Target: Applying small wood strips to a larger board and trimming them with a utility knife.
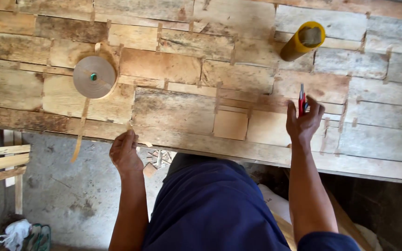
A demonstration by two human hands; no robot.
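Note:
My left hand rests at the near edge of a rough plank workbench, pinching the end of a thin wood-coloured veneer strip that runs along that edge. My right hand lies on the bench top and holds a small red-handled cutter upright, its tip pointing away from me. A flat roll of tan edge tape with a green core lies on the bench to the left, and a loose tail of it hangs over the edge.
A yellow tube lies on its side at the bench's far right. Below are a concrete floor, wooden slats at left, crumpled cloth at bottom left and wood scraps under the bench.

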